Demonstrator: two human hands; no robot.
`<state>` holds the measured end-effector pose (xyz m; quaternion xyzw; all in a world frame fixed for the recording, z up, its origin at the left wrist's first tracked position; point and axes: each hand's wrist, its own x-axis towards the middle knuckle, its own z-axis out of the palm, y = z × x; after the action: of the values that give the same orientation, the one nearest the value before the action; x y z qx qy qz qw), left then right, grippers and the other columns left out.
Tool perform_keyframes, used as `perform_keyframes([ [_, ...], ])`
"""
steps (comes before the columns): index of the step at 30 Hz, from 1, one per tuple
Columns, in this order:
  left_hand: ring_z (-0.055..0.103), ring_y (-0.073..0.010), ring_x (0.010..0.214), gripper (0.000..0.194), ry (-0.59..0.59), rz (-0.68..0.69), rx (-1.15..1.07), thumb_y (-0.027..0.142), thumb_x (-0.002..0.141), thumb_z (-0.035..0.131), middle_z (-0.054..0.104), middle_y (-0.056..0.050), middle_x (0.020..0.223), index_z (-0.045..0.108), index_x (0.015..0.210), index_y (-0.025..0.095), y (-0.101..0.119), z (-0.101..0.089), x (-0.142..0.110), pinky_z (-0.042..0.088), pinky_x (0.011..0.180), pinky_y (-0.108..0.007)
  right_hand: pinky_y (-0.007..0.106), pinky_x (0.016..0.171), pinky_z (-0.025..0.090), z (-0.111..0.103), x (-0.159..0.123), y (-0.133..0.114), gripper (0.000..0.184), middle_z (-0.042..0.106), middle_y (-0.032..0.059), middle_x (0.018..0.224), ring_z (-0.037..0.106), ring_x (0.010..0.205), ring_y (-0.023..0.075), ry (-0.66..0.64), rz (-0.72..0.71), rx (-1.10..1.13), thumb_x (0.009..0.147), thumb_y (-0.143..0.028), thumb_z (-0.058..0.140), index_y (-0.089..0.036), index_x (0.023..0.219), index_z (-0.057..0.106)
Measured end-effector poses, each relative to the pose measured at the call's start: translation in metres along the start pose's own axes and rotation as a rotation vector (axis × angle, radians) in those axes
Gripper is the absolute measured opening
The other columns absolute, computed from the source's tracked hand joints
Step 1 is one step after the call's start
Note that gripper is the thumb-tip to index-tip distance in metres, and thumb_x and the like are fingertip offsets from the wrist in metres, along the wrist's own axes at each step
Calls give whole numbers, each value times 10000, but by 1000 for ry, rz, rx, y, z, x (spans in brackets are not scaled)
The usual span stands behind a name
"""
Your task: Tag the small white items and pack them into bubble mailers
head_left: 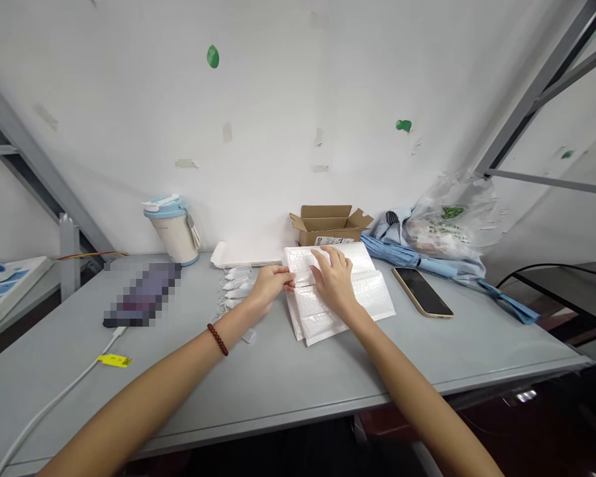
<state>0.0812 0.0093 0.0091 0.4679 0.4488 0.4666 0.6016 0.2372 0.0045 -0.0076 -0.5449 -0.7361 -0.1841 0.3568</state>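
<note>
White bubble mailers (345,308) lie stacked on the grey table in front of me, the upper ones folded or overlapping. My left hand (271,285) pinches the left edge of a mailer between thumb and fingers. Over the middle of the same mailers is my right hand (334,275), its fingers apart and slightly bent; whether the fingertips press on the plastic is hard to tell. Beside and partly behind my left hand lies a row of small white items with loops (236,288), their kind unclear. A flat white stack (248,254) rests behind them.
An open cardboard box (328,228) stands against the wall. To the right are a phone (423,293), a folded blue umbrella (412,255) and a clear plastic bag (451,225). At left stand a tumbler (175,232), a blurred-out device (144,295) and its white cable (64,392).
</note>
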Motion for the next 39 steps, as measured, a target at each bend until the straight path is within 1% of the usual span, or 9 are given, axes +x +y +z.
perform_keyframes([
  [8, 631, -148, 633, 26, -30, -71, 7, 122, 671, 658, 674, -89, 692, 637, 678, 108, 1, -17, 7, 514, 694, -291, 469, 847, 424, 0, -1, 2, 268, 494, 178, 1267, 413, 1174, 305, -173, -14, 15, 881, -237, 470, -184, 1114, 591],
  [12, 615, -184, 597, 45, 149, 159, 467, 132, 631, 641, 657, -45, 628, 632, 664, 161, 9, -41, 26, 483, 644, -313, 461, 859, 424, -2, -1, 1, 267, 480, 172, 1287, 402, 1194, 301, -213, 4, -4, 878, -231, 482, -184, 1120, 586],
  [14, 625, -220, 728, 71, 230, 353, 742, 133, 633, 613, 675, -49, 684, 650, 653, 189, 12, -55, 40, 460, 723, -317, 467, 860, 424, -2, -1, 0, 268, 477, 175, 1291, 402, 1196, 305, -218, 3, 2, 881, -229, 479, -181, 1121, 586],
  [17, 592, -288, 912, 138, 213, 452, 1129, 159, 680, 576, 699, -103, 859, 694, 748, 180, 12, -72, 59, 430, 778, -345, 475, 854, 427, -2, -1, 1, 267, 485, 180, 1282, 410, 1185, 310, -206, -5, 12, 879, -230, 479, -175, 1116, 588],
  [20, 534, -321, 1020, 215, 164, 445, 1380, 166, 710, 552, 698, -117, 915, 711, 855, 168, 11, -80, 73, 421, 787, -349, 471, 858, 426, -1, -1, 1, 269, 487, 176, 1280, 407, 1190, 308, -199, -5, 11, 877, -226, 480, -174, 1117, 588],
  [25, 530, -320, 982, 233, 129, 422, 1484, 165, 763, 485, 688, -147, 811, 716, 774, 141, 10, -81, 78, 425, 797, -361, 469, 892, 410, -2, -1, 0, 289, 465, 170, 1309, 377, 1226, 304, -231, 15, 18, 887, -236, 466, -173, 1146, 578],
  [32, 561, -299, 963, 229, 97, 394, 1610, 103, 733, 465, 671, -183, 888, 692, 739, 125, 13, -76, 76, 445, 764, -347, 467, 906, 391, -6, 1, -2, 303, 445, 165, 1328, 355, 1241, 304, -280, 37, 26, 895, -243, 439, -173, 1158, 572],
  [36, 616, -279, 853, 233, 156, 350, 1601, 130, 741, 457, 685, -145, 877, 686, 779, 150, 24, -80, 77, 456, 687, -325, 464, 908, 390, -6, 1, -2, 302, 444, 162, 1333, 354, 1241, 298, -282, 38, 22, 895, -239, 438, -181, 1162, 567],
  [39, 622, -284, 897, 239, 303, 429, 1521, 183, 782, 440, 683, -137, 949, 665, 858, 152, 36, -87, 74, 461, 738, -344, 470, 913, 387, -5, 1, -1, 302, 447, 164, 1331, 350, 1247, 301, -282, 32, 14, 894, -237, 443, -177, 1162, 568],
])
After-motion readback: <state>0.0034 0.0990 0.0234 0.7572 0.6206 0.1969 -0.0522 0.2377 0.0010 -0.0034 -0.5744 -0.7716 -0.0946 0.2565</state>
